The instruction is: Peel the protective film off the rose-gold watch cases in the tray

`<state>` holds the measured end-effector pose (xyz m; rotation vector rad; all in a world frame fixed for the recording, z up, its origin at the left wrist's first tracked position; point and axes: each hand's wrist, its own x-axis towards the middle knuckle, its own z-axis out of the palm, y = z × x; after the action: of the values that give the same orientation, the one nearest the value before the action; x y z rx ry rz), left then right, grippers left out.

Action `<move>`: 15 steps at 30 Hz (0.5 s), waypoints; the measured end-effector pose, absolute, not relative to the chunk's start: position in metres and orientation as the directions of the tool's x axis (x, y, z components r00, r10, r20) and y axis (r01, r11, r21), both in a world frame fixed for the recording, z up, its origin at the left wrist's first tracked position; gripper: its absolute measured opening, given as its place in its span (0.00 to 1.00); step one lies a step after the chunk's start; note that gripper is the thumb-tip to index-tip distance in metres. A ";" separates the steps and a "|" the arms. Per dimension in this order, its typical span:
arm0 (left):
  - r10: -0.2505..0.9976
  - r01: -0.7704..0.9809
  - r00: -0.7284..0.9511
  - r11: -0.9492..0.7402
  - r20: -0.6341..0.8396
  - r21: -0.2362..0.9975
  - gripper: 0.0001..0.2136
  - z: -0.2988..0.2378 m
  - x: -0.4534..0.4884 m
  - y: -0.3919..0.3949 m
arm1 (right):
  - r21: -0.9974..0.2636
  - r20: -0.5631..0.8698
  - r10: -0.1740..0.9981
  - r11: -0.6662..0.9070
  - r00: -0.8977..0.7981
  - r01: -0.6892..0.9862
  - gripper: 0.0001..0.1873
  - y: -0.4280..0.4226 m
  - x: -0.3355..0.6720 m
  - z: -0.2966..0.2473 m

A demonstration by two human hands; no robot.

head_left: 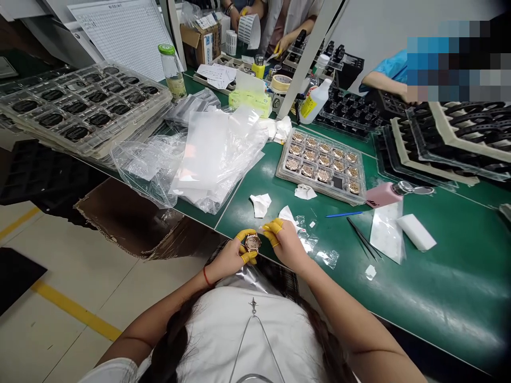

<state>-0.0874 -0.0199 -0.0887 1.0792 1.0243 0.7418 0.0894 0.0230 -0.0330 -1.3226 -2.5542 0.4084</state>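
My left hand (pixel 235 254), with yellow finger cots, pinches a small round rose-gold watch case (pixel 253 242) at the table's near edge. My right hand (pixel 284 242), also in yellow cots, is closed on a bit of white tissue (pixel 285 215) right beside the case. A clear tray (pixel 322 165) holding several similar gold cases lies further back on the green table (pixel 439 276). Crumpled white wipes (pixel 261 204) and scraps of clear film (pixel 315 244) lie around my hands.
A pile of clear plastic bags (pixel 207 154) and stacked trays (pixel 80 106) lie to the left. Black tweezers (pixel 363 238), a blue pen (pixel 344 214), a white sponge (pixel 416 232) and a pink dispenser (pixel 385 194) sit to the right. Black trays (pixel 447 138) stack far right. Other people work across the table.
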 end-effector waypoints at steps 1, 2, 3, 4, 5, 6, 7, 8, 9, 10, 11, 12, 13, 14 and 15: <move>0.878 -0.025 0.372 0.333 -0.301 0.942 0.25 -0.089 -0.087 -0.020 | -0.316 0.078 0.809 0.575 -0.583 0.755 0.13 0.018 0.092 -0.032; 0.876 -0.039 0.375 0.343 -0.304 0.939 0.25 -0.089 -0.087 -0.020 | -0.266 0.064 0.790 0.602 -0.609 0.753 0.13 0.012 0.092 -0.031; 0.874 -0.050 0.376 0.349 -0.306 0.936 0.25 -0.090 -0.087 -0.020 | -0.209 0.041 0.776 0.623 -0.629 0.754 0.12 0.008 0.092 -0.031; 0.874 -0.057 0.375 0.354 -0.309 0.933 0.25 -0.091 -0.087 -0.020 | -0.152 0.016 0.771 0.631 -0.637 0.761 0.12 0.004 0.090 -0.031; 0.875 -0.060 0.372 0.357 -0.311 0.932 0.26 -0.092 -0.087 -0.020 | -0.105 -0.006 0.776 0.627 -0.631 0.772 0.11 0.002 0.087 -0.032; 0.876 -0.058 0.367 0.358 -0.313 0.932 0.27 -0.093 -0.087 -0.020 | -0.071 -0.022 0.784 0.618 -0.620 0.783 0.11 0.002 0.083 -0.033; 0.877 -0.050 0.361 0.357 -0.317 0.933 0.28 -0.094 -0.087 -0.019 | -0.053 -0.037 0.790 0.610 -0.612 0.790 0.10 0.004 0.080 -0.033; 0.878 -0.040 0.356 0.356 -0.320 0.934 0.29 -0.095 -0.087 -0.020 | -0.043 -0.050 0.793 0.605 -0.607 0.795 0.10 0.007 0.077 -0.034; 0.879 -0.028 0.352 0.354 -0.322 0.935 0.29 -0.096 -0.087 -0.020 | -0.038 -0.059 0.794 0.604 -0.605 0.796 0.09 0.010 0.074 -0.035; 0.880 -0.017 0.350 0.349 -0.322 0.937 0.30 -0.096 -0.087 -0.020 | -0.035 -0.063 0.791 0.608 -0.609 0.793 0.09 0.013 0.072 -0.035; 0.880 -0.008 0.351 0.345 -0.320 0.939 0.29 -0.095 -0.087 -0.020 | -0.032 -0.061 0.786 0.614 -0.615 0.789 0.09 0.017 0.071 -0.035; 0.880 -0.004 0.354 0.340 -0.317 0.940 0.28 -0.094 -0.087 -0.020 | -0.036 -0.056 0.783 0.618 -0.619 0.785 0.09 0.019 0.071 -0.035; 0.880 -0.004 0.356 0.337 -0.314 0.941 0.28 -0.094 -0.087 -0.020 | -0.053 -0.046 0.784 0.617 -0.619 0.785 0.09 0.021 0.073 -0.035; 0.880 -0.008 0.358 0.337 -0.312 0.942 0.27 -0.093 -0.086 -0.020 | -0.089 -0.030 0.790 0.608 -0.612 0.789 0.11 0.023 0.076 -0.035; 0.881 -0.016 0.357 0.338 -0.311 0.941 0.27 -0.092 -0.086 -0.021 | -0.137 -0.009 0.804 0.589 -0.595 0.797 0.12 0.025 0.079 -0.035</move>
<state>-0.0862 -0.0206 -0.0918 1.0568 1.0342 0.7449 0.0795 0.0245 -0.0355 -1.3871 -2.7512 0.1960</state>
